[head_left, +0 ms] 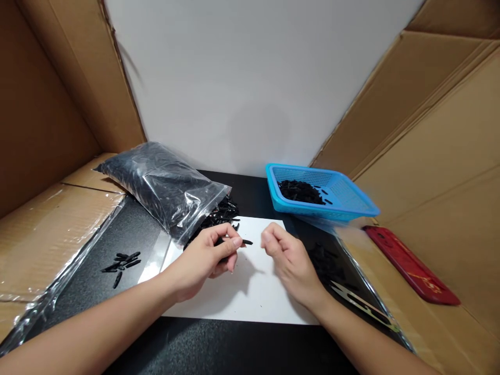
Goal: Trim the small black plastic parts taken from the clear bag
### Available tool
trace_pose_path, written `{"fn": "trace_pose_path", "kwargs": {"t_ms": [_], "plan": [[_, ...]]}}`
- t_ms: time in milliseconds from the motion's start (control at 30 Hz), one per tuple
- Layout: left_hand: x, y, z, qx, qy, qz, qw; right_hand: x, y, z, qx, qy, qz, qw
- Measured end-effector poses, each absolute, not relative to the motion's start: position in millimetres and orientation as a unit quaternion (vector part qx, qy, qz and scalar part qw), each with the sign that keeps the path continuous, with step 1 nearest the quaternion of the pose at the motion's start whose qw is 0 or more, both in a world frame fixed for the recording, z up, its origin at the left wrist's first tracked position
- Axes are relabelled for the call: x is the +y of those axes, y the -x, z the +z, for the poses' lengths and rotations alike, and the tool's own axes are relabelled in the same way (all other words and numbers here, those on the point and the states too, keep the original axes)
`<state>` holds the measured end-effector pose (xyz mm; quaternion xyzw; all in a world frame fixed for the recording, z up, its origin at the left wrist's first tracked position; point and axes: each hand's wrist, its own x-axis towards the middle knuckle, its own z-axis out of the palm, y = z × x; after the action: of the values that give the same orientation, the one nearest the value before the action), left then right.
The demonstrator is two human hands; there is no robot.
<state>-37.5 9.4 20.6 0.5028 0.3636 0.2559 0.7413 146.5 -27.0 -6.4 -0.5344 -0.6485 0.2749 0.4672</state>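
At nine o'clock of the white sheet, a few small black pieces lie loose on the black surface, well apart from both hands. Behind them, at about ten o'clock, a clear plastic bag full of the same black pieces lies on its side. Its open mouth points to the sheet, and a pile of pieces spills out of it onto the top edge of the white sheet.

The left hand is over the left part of the sheet, just in front of this pile. Its fingers are curled, and the thumb and the first finger pinch one small black piece, which sticks out to three o'clock, toward the other hand. The right hand is near it, over the right part of the sheet. Its fingers are loosely bent and it holds nothing; its fingertips are close to the pinched piece but do not touch it.

At one o'clock a blue basket stands with a small heap of black pieces inside. At four o'clock of the right hand, a pair of small metal snips lies on the surface, near the wrist. At the far right, a flat red object rests on the cardboard.
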Motion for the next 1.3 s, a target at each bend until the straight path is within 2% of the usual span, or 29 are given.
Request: {"fn": "trace_pose_path", "kwargs": {"t_ms": [167,333,467,800,1100,1300], "plan": [[9.8,37.2,21.4,0.349,-0.468,0.27,0.766,-26.7,-152.1,-8.1,-0.661,0.504,0.247,0.498],[8.1,37.3,20.2,0.336,-0.475,0.272,0.766,-29.6,-144.8,-3.3,-0.731,0.424,0.165,0.508],[7.8,36.6,18.7,0.338,-0.484,0.261,0.763,-30.4,-142.4,-3.2,-0.712,0.422,0.165,0.537],[12.2,40.3,26.0,0.378,-0.433,0.26,0.776,-24.6,-149.2,-4.6,-0.569,0.493,0.344,0.561],[12.8,37.2,16.2,0.352,-0.429,0.278,0.784,-24.5,-145.9,-5.2,-0.514,0.494,0.412,0.567],[12.0,36.6,14.7,0.367,-0.439,0.308,0.76,-23.2,-143.2,3.1,-0.375,0.424,0.608,0.557]]}}
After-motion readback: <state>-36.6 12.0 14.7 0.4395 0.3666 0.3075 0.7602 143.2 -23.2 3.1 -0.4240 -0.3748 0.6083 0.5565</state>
